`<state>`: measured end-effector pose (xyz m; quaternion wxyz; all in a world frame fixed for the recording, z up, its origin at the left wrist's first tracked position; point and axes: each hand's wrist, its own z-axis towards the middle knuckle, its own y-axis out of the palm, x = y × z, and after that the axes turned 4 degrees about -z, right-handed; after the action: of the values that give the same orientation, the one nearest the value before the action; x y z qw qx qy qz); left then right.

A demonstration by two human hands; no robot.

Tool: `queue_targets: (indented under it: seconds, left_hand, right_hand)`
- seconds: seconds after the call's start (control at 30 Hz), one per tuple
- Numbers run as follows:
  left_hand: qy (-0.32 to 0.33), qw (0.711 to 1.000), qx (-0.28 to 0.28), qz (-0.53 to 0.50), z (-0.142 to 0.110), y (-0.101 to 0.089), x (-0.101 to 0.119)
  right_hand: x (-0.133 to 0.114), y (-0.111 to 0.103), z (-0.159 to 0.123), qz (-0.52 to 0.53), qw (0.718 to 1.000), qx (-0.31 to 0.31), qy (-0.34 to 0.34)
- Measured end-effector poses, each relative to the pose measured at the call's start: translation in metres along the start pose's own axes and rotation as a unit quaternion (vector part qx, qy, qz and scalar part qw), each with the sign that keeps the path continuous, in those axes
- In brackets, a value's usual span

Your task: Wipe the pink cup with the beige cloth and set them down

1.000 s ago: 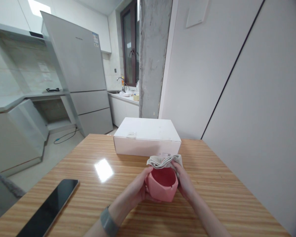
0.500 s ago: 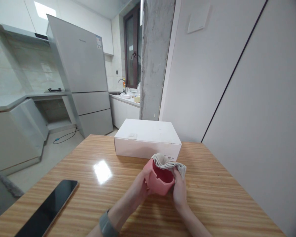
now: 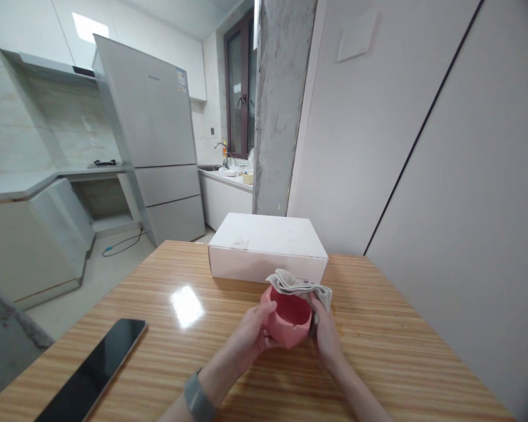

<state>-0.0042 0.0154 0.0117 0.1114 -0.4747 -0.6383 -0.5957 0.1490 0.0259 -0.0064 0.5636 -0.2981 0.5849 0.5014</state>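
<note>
A pink faceted pot, possibly an ashtray since small notches show in its rim, is held tilted above the table with its opening toward me. My left hand grips its left side, thumb over the rim and fingers underneath. My right hand is closed on a folded light grey cloth, pressing it to the pot's right side. The cloth drapes along the far rim. Part of it is hidden behind the pot and my right fingers.
A white cardboard box sits just beyond the pot on the wood-grain table. A black phone lies at the left. A white wall borders the table's right side; a fridge stands in the kitchen behind.
The pot has turned in my hands, its rim notch now nearer the bottom right. My left thumb has come up over the rim. The cloth has shifted slightly left along the far rim.
</note>
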Motion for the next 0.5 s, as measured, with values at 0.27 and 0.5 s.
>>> queue_targets:
  seconds: [0.27, 0.5]
  left_hand:
    - [0.120, 0.990, -0.054, -0.041, -0.006, 0.010, -0.003]
    - [-0.040, 0.996, -0.079, 0.001, -0.003, 0.001, 0.001]
  right_hand:
    - [0.005, 0.016, -0.039, -0.054, 0.995, 0.056, -0.065]
    - [-0.019, -0.004, -0.005, -0.026, 0.998, 0.043, 0.048]
